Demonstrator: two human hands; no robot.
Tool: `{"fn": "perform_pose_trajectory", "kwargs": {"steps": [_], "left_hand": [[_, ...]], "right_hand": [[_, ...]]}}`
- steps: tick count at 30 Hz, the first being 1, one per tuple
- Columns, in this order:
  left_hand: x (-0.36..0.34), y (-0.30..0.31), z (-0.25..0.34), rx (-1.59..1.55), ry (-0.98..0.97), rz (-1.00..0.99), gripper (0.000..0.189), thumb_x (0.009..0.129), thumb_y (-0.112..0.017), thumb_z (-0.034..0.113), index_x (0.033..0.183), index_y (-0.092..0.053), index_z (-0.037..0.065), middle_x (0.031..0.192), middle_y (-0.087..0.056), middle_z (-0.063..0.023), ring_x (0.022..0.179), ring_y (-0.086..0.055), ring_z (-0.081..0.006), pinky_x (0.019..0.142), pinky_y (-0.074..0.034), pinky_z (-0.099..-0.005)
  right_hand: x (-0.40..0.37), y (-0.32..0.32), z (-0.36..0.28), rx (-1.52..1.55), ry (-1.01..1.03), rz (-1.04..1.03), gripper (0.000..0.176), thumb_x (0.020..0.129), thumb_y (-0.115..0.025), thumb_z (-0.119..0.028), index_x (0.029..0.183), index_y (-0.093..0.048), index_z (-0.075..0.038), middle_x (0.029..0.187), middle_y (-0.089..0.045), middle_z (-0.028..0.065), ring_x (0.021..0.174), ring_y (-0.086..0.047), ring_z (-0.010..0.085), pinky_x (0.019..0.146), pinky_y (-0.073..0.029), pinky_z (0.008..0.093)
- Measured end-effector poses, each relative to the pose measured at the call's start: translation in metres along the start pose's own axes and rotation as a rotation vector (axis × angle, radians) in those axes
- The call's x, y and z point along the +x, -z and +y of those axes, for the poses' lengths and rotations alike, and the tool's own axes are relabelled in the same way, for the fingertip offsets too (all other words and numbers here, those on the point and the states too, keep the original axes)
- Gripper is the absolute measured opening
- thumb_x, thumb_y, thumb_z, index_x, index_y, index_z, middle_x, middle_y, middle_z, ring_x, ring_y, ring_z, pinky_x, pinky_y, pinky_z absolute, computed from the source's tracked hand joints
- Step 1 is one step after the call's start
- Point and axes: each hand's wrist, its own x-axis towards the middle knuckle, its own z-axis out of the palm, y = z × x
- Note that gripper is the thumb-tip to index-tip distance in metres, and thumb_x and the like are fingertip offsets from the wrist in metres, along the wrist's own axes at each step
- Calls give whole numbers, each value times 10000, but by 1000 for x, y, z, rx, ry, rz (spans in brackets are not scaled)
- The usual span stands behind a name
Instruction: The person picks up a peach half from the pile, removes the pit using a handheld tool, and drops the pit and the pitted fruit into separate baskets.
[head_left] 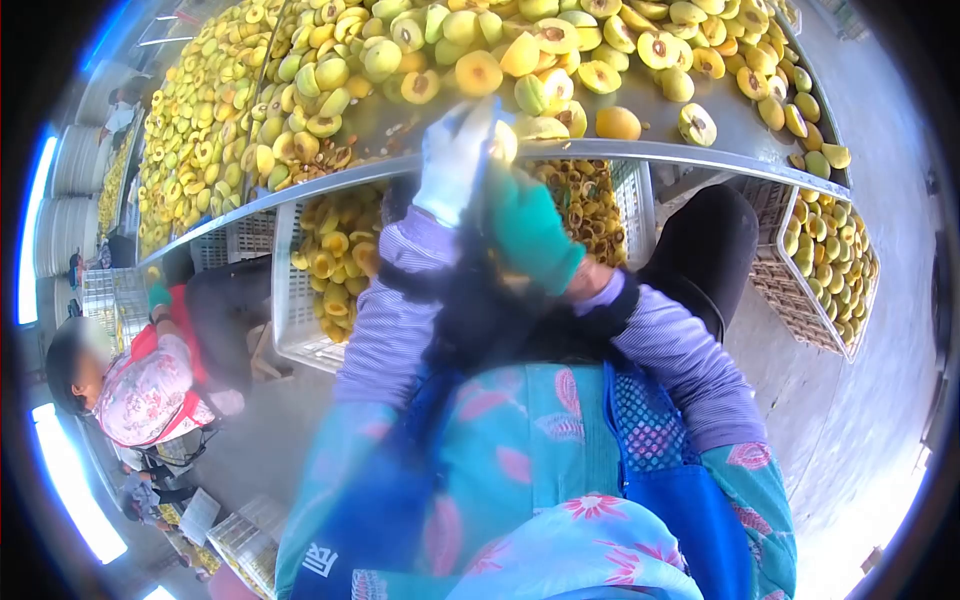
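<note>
My left hand [450, 165], in a white glove, is raised at the near edge of the metal table. Its fingers are closed and blurred; a bluish bit shows at their tips, too indistinct to name. Right beside it, my right hand [532, 225] wears a green glove and is closed too. A pale yellow piece of stone fruit [503, 143] sits at the green fingertips, between both hands. Just beyond lie many yellow-green stone fruits, like apricots or small peaches, whole and halved; one cut half [478, 73] shows its brown centre.
The metal table rim [690, 152] curves in front of me. Below it stand a white crate [290, 330] of fruit halves, another crate holding brownish pieces [585, 205], and at right a crate [800, 285] of fruit. A co-worker [145, 385] sits at left.
</note>
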Motion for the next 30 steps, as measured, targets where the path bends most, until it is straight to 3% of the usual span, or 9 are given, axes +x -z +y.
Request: {"fn": "perform_pose_trajectory", "kwargs": {"steps": [5,9,13,15,17,20,23,27,30], "left_hand": [[-9,-9,3,-305,61,54,268,855,-608,232,948,-576,-17,757,-624,-74,674,-567,-164,607,-446,-277],[-18,-4,-13,135,-245,56,452,737,-672,219,1143,-569,49,1014,-654,-58,979,-593,-251,837,-470,-378],[-16,-5,-19,2,-197,17,432,707,-670,199,1113,-594,76,987,-659,-45,962,-601,-258,821,-469,-383],[-13,-3,-14,107,-184,-59,391,711,-662,181,1085,-611,82,970,-659,-49,929,-614,-258,796,-483,-372],[-3,7,-15,65,-115,-218,343,728,-645,146,1063,-624,75,956,-658,-65,889,-627,-257,763,-500,-354],[16,12,-6,121,-262,-358,296,755,-615,82,1050,-636,62,936,-652,-92,821,-643,-255,711,-519,-319],[26,1,18,366,-177,-302,313,779,-580,37,1089,-627,52,963,-649,-119,802,-648,-252,701,-522,-301],[27,-10,15,215,-43,-173,342,882,-526,348,823,-674,45,698,-655,-83,622,-615,-194,613,-457,-306],[21,-12,23,-15,225,-160,318,893,-535,305,874,-681,23,703,-659,-61,645,-600,-122,625,-460,-268]], "right_hand": [[-4,6,-16,-114,80,21,404,970,-427,-342,870,-571,23,667,-559,128,623,-511,194,596,-428,362],[-9,1,-19,-277,332,114,411,974,-419,-339,869,-567,30,657,-558,144,611,-525,216,591,-430,373],[-7,4,-12,-329,466,97,418,972,-418,-361,867,-566,15,618,-544,122,562,-530,225,539,-423,358],[-8,6,-17,-157,247,48,419,968,-418,-389,850,-558,-12,593,-526,90,512,-513,209,484,-411,332],[-12,6,-43,200,-336,-67,420,964,-414,-422,819,-544,-50,569,-500,55,456,-485,181,422,-391,299],[-9,6,-32,578,-415,-140,425,956,-402,-476,772,-494,-105,542,-443,14,392,-424,127,349,-338,261],[-1,-11,-24,697,-213,-58,453,951,-387,-512,733,-447,-120,527,-414,13,373,-391,116,332,-316,266],[2,1,-25,439,-113,-124,469,948,-373,-533,723,-422,-125,525,-411,5,373,-368,113,336,-304,260],[6,11,-14,363,-220,-192,453,950,-365,-533,727,-422,-142,525,-385,-19,391,-352,109,355,-303,260]]}}
